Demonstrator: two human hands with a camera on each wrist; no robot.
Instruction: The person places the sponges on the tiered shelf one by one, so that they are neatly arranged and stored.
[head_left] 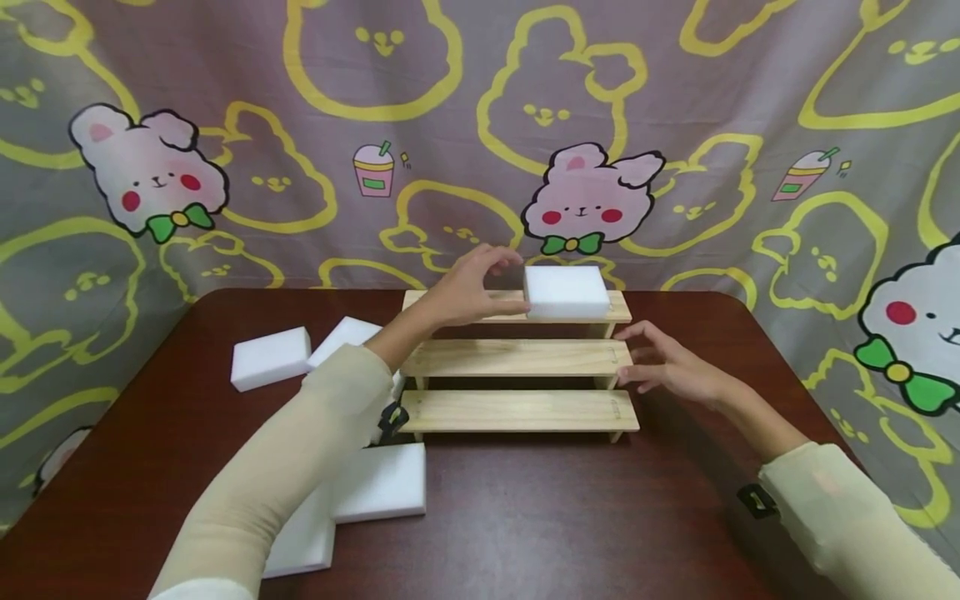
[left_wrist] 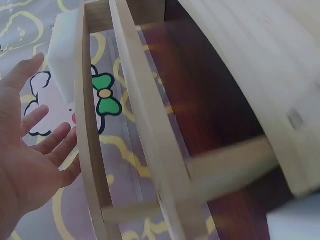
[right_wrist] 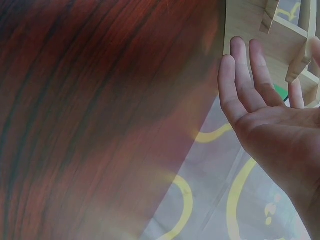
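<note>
A white foam block (head_left: 567, 289) lies on the top step of a three-tier wooden stand (head_left: 517, 410), toward its right end. My left hand (head_left: 472, 287) is just left of that block, its thumb reaching toward the block's near corner. From the left wrist, the same hand (left_wrist: 37, 160) shows spread fingers and a bare palm beside the block (left_wrist: 64, 55). My right hand (head_left: 675, 367) is at the right end of the middle step, thumb and forefinger right by the board's edge. In the right wrist view its fingers (right_wrist: 243, 82) extend loosely alongside the wood.
More white foam blocks lie left of the stand: one block (head_left: 270, 360) at the far left, another (head_left: 345, 340) beside it, and others (head_left: 382, 483) nearer, partly behind my left sleeve. The dark wooden table (head_left: 570, 517) meets a patterned curtain (head_left: 450, 150) at the back.
</note>
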